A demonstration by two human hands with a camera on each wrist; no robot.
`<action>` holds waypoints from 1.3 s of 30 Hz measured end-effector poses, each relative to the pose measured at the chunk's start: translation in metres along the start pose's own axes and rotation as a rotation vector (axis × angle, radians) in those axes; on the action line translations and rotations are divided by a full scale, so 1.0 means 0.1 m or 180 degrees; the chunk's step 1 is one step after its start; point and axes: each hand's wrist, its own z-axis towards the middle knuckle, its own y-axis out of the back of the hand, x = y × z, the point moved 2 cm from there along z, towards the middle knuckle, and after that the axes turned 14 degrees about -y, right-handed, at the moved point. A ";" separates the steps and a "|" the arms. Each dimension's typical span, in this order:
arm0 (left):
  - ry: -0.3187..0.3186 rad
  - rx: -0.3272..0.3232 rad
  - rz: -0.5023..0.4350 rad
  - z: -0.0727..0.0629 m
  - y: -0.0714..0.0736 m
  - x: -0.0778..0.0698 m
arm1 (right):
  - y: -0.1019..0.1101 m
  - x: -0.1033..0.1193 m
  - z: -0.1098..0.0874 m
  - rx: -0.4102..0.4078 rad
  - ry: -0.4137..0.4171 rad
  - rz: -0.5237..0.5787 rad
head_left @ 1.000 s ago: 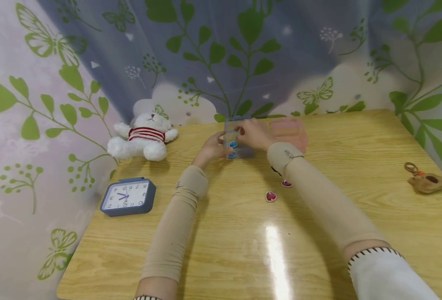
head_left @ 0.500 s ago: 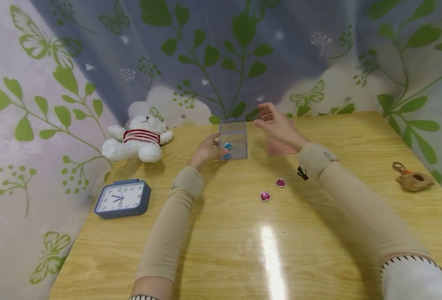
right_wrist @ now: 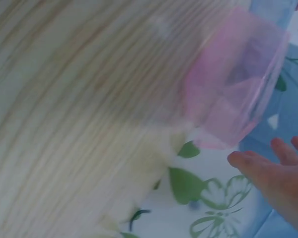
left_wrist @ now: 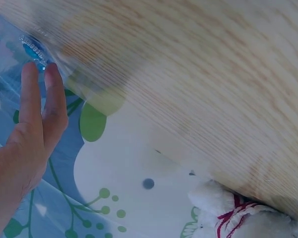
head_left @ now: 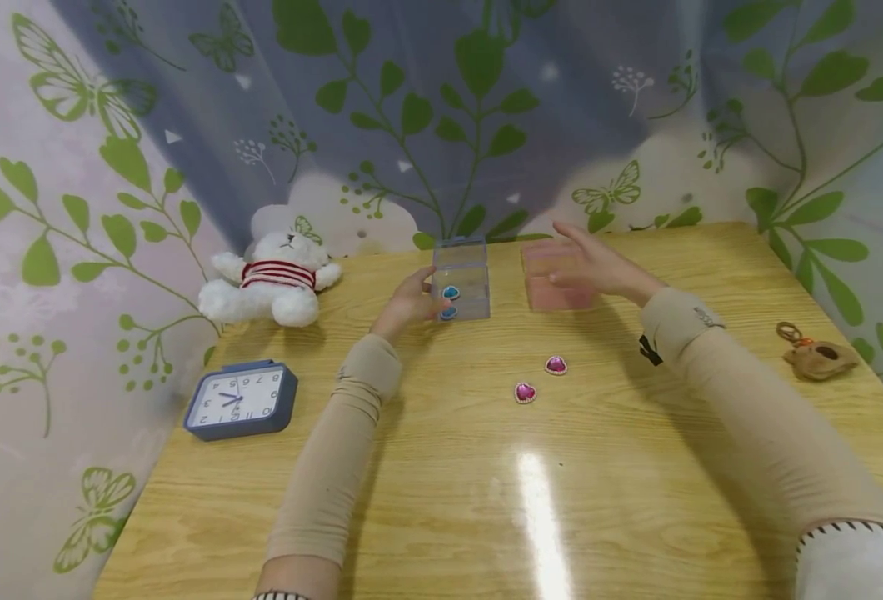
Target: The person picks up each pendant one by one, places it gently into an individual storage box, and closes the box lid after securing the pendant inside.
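My left hand (head_left: 409,305) rests against the left side of a clear bluish plastic box (head_left: 474,304), its fingers extended along the wall. In the left wrist view, two straight fingertips (left_wrist: 50,72) lie right at the box. Two blue gems (head_left: 451,292) with beaded rims show at the box's left side, partly overlapped by the hand. My right hand (head_left: 599,265) is spread and overlaps the right part of a clear pink plastic box (head_left: 542,292), with nothing in its fingers. Both boxes have their lids tipped back. Two pink heart-shaped gems (head_left: 526,392) lie on the table in front.
A white teddy bear (head_left: 280,279) in a striped top lies at the back left of the wooden table (head_left: 441,492). A blue alarm clock (head_left: 241,402) lies nearer on the left. At the right is a brown keychain pouch (head_left: 820,360). A patterned curtain (head_left: 381,108) hangs behind.
My right hand has left the bluish box, lifted and moved right to the pink box, its fingers spreading. The left hand stays at the bluish box. The view has shifted slightly.
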 end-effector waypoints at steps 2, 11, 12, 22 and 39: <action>0.0008 0.0003 0.0000 0.00 0.00 0.00 | 0.02 -0.06 0.00 0.0027 -0.0049 -0.0039; 0.0054 0.0023 -0.0039 -0.01 0.01 -0.02 | 0.07 -0.24 0.07 0.0056 -0.0248 -0.0211; 0.0052 0.0034 -0.0037 -0.01 0.01 -0.03 | 0.07 -0.25 0.07 0.0062 -0.0253 -0.0220; 0.0106 0.0179 0.0093 -0.01 0.01 -0.05 | 0.09 -0.32 0.06 0.0020 -0.0465 -0.0408; -0.0148 0.0005 0.0383 -0.07 0.12 -0.15 | 0.08 -0.35 0.11 0.0110 -0.0264 -0.0290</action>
